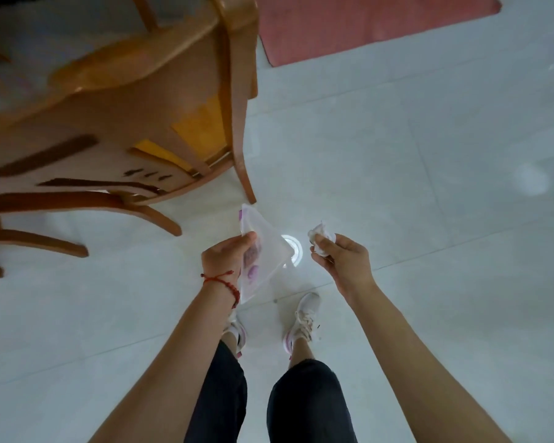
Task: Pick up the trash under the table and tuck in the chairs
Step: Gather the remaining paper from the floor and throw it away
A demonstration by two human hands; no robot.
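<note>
My left hand (226, 259) grips a clear plastic wrapper (264, 251) with purple print, held above the floor in front of my feet. My right hand (341, 259) pinches a crumpled white tissue (321, 235) between thumb and fingers, a little to the right of the wrapper. A wooden chair (147, 100) stands to the upper left, seen from above, its rear leg ending near the wrapper's top edge. The table itself cannot be made out.
The floor is pale glossy tile (429, 155) with a bright lamp reflection between my hands. A red mat (365, 24) lies at the top right. More wooden chair legs (29, 241) show at the left edge. My white shoes (304, 318) stand below my hands.
</note>
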